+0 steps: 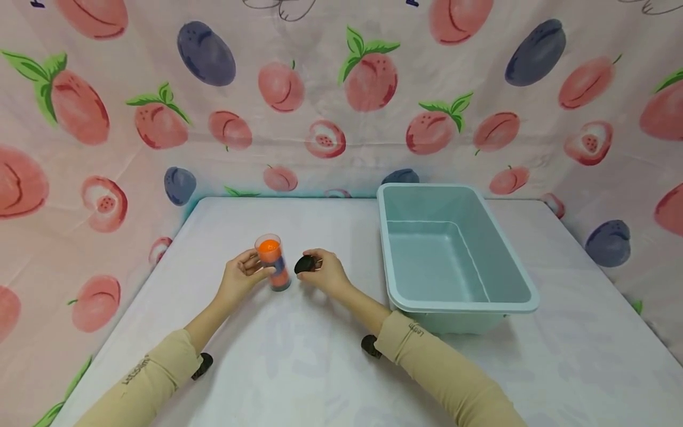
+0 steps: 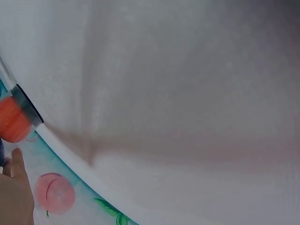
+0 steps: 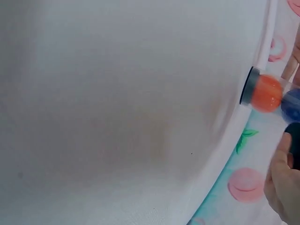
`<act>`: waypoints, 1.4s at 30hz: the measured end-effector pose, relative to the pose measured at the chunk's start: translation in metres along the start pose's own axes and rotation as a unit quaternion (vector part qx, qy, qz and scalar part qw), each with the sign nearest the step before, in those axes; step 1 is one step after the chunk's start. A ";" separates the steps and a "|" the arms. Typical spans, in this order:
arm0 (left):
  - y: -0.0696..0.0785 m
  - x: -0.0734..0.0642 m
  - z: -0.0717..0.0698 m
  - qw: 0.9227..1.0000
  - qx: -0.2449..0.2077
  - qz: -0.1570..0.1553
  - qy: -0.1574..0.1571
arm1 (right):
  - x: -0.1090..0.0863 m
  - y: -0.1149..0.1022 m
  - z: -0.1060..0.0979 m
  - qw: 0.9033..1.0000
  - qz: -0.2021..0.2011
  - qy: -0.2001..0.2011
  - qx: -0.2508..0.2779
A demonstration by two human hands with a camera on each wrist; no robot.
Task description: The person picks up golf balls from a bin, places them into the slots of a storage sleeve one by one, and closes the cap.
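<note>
In the head view my left hand (image 1: 240, 276) grips a clear cylindrical tube (image 1: 280, 280), slightly tilted, with its top uncovered. Orange balls and a blue ball (image 3: 291, 106) are stacked inside above a dark base (image 3: 250, 86). Just right of the tube, my right hand (image 1: 332, 276) pinches a black round lid (image 1: 305, 264) between thumb and fingers, apart from the tube. The left wrist view catches only part of the left hand (image 2: 16, 192) and the tube's lower end. Part of the lid is cut off in the right wrist view.
A pale blue-green plastic tub (image 1: 395, 261) stands on the table at the right, beyond the right forearm. Small dark objects show beside the left sleeve (image 1: 203, 366) and the right sleeve (image 1: 368, 346). A fruit-patterned cloth (image 1: 325, 89) hangs behind the white-covered table (image 1: 299, 367).
</note>
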State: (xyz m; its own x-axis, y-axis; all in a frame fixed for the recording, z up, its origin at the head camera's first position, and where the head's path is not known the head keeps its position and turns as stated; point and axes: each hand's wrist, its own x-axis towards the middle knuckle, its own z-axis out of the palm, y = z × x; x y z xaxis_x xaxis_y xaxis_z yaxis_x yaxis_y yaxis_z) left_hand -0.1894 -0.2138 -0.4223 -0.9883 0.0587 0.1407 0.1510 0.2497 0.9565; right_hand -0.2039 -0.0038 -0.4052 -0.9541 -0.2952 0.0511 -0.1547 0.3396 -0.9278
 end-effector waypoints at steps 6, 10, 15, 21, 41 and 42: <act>0.000 0.000 0.000 1.000 -0.006 0.005 0.001 | 0.001 -0.004 -0.001 0.998 0.011 0.012 0.068; 0.000 0.000 0.000 1.000 -0.001 0.005 0.000 | 0.001 -0.004 0.000 0.994 0.003 0.003 0.106; -0.001 0.001 0.000 1.000 -0.004 0.006 0.002 | 0.001 -0.008 0.001 0.987 -0.016 -0.001 0.159; -0.003 0.000 -0.002 1.000 -0.002 0.006 0.002 | 0.001 -0.014 0.004 0.978 -0.026 0.010 0.208; 0.000 0.001 -0.004 1.000 -0.013 -0.021 -0.006 | 0.011 -0.047 0.011 0.966 -0.153 0.018 0.207; 0.001 0.001 -0.004 1.000 -0.015 -0.023 -0.005 | 0.011 -0.049 0.012 0.966 -0.161 0.012 0.201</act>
State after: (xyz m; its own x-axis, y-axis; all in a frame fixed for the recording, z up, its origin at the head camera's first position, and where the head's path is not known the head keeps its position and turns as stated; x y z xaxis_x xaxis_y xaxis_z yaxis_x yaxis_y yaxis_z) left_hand -0.1899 -0.2177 -0.4205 -0.9939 0.0582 0.0937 0.1044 0.2226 0.9693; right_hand -0.2043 -0.0342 -0.3639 -0.8791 -0.3054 0.3659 -0.3374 -0.1433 -0.9304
